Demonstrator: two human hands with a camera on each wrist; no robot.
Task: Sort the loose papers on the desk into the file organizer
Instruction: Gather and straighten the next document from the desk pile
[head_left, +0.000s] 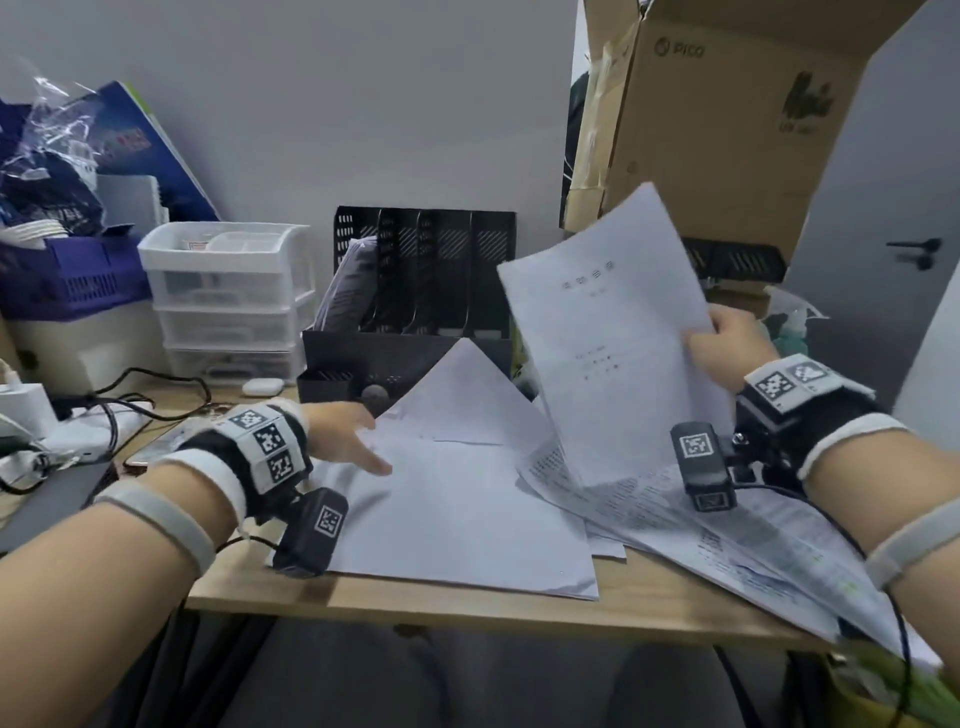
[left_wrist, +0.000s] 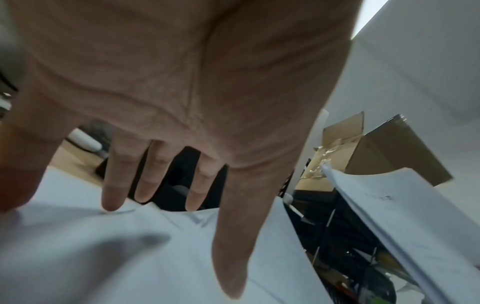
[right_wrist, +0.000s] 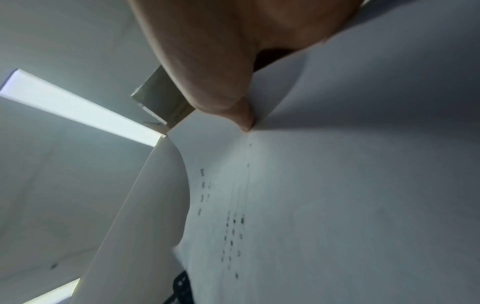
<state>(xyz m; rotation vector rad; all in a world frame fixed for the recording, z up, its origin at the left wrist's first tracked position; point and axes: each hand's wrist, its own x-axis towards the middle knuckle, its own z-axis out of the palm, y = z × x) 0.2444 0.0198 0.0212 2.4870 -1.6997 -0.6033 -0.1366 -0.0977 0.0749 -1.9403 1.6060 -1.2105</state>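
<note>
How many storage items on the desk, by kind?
Black file organizer: 1
White drawer unit: 1
Purple basket: 1
Cardboard box: 1
Total: 4

I am reading "PICO" on the cardboard box (head_left: 737, 119) at the far right. The print on the sheet (head_left: 602, 332) I am holding up is showing too blurred to read.

- My head camera looked forward and down over the desk (head_left: 467, 597), taking in both forearms.
- My left wrist camera sat close under my palm, looking along my fingers (left_wrist: 114, 185).
- My right wrist camera tilted upward against the lifted sheet (right_wrist: 337, 195), which all three views shared.
</note>
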